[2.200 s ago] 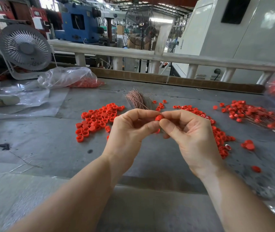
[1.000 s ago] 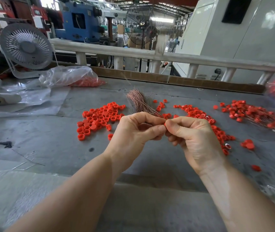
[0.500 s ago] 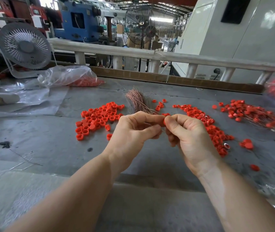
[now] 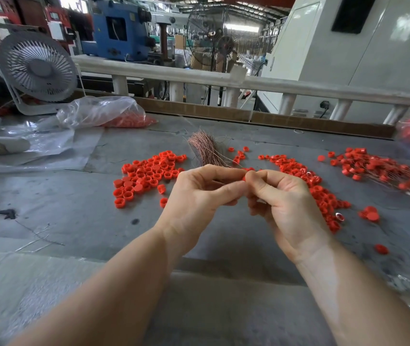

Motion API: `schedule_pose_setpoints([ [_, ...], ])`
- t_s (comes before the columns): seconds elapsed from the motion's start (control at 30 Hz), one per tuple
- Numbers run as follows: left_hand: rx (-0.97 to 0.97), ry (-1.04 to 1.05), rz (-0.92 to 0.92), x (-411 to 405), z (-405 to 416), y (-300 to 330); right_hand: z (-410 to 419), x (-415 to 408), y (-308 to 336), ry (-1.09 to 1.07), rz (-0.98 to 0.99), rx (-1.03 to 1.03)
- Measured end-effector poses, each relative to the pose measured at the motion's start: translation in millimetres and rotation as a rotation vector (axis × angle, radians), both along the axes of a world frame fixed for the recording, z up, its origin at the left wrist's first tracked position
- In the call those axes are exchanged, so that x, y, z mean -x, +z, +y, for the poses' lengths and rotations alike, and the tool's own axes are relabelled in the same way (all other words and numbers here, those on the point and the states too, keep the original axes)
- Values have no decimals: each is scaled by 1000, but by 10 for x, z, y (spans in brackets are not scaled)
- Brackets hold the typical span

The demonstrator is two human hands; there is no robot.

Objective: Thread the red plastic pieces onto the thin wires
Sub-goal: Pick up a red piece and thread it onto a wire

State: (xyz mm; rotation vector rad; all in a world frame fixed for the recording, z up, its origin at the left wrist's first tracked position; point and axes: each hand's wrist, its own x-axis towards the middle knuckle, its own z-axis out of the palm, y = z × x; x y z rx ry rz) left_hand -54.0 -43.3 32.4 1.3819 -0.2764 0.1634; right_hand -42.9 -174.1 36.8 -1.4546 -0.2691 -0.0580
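**Small piece, thin wire, easy slip**

The main risk I see from here is a miss at the hole: the wire is so fine that I cannot make it out between my hands, and if its tip bends or skates past the red piece (image 4: 243,178), the thread fails. A second risk is losing the pinch. The piece is tiny and smooth-looking, and if my fingers (image 4: 238,187) roll it, it could drop to the bench (image 4: 79,216) among the loose pile (image 4: 146,174) below. Pulling hard could also drag strands out of the wire bundle (image 4: 205,151) behind my hands.

My left hand (image 4: 196,196) and right hand (image 4: 286,198) meet tip to tip above the bench. Both are curled, thumb and forefinger pressed together in a pinch. The red piece sits right at that meeting point, only a sliver of it showing between the left fingertips and the right thumb. Which hand carries the wire I cannot tell. The other fingers are folded under the palms.

The threaded pieces (image 4: 378,171) lie well to the right, apart from my hands.
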Motion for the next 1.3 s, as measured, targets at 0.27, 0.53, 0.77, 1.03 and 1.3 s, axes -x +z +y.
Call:
schedule_pose_setpoints([
  [0.27, 19, 46, 31, -30, 8, -21, -19, 9, 23, 109, 100, -61],
  [0.53, 64, -2, -9, -23, 5, -25, -23, 6, 32, 61, 51, -70],
  [0.77, 79, -36, -10, -33, 13, -39, -36, 15, 41, 24, 23, -80],
  [1.03, 211, -149, 66, -40, 28, -41, -52, 14, 46, 54, -10, -108],
  [1.3, 224, -185, 86, -41, 25, -42, -61, 18, 48, 50, -43, -87],
])
